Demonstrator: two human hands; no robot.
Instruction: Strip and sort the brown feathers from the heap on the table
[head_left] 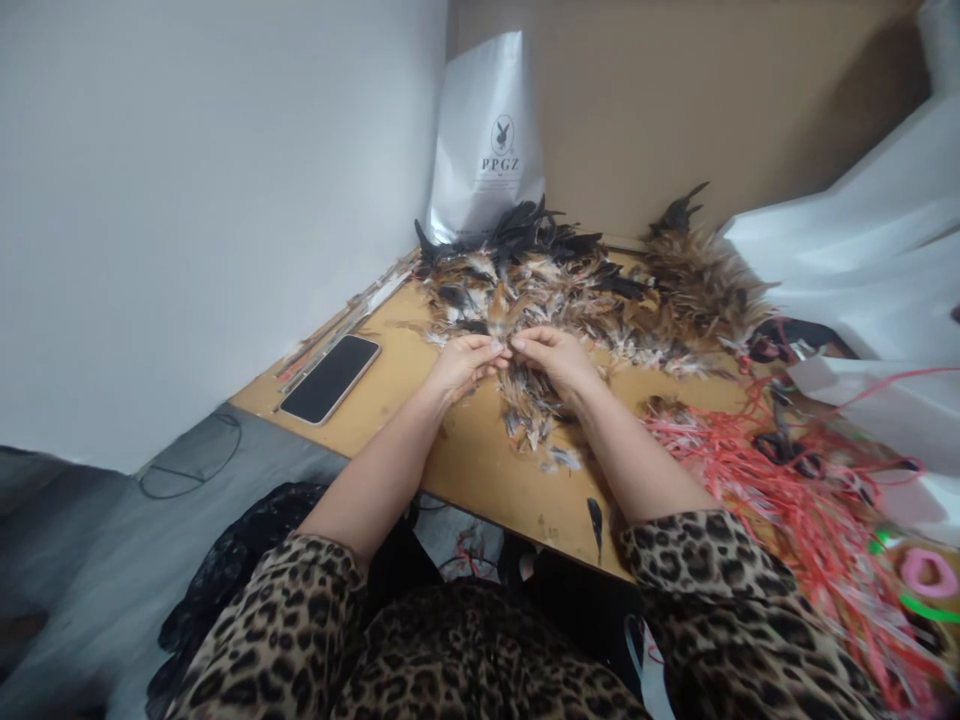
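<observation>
My left hand (471,364) and my right hand (553,358) meet over the middle of the wooden table (405,430), fingertips pinched close together. Between them a brown feather (501,308) points upward, its lower end hidden by my fingers. Both hands appear closed on it. Just beyond lies a wide pile of brown, white and black feathers (559,275). A smaller clump of brown and grey feathers (529,400) rests below my right hand, nearer the table's front edge.
A phone (330,378) lies at the table's left. Behind the feathers stands a white printed bag (491,150). To the right spreads a tangle of red and white strings (772,480), beside white sheeting (862,240). One dark feather (595,522) sits by the front edge.
</observation>
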